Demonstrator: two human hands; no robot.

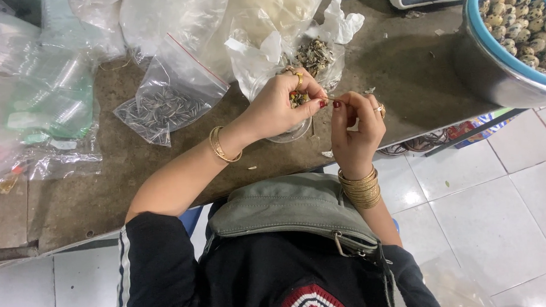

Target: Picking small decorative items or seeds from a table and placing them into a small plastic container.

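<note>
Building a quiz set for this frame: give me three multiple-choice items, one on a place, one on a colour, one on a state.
1. Where is the basket of speckled eggs?
A. top right of the table
B. on the floor
C. in the person's lap

2. What colour is the plastic basket holding the eggs?
A. red
B. blue
C. black

3. How is the small zip bag of striped seeds?
A. hanging from a hook
B. held in a hand
C. lying flat on the table

Answers:
1 A: the speckled eggs sit at the brown table's top right corner.
2 B: the blue plastic basket's rim is blue.
3 C: the clear zip bag of striped seeds lies flat, apart from the left hand and right hand.
</note>
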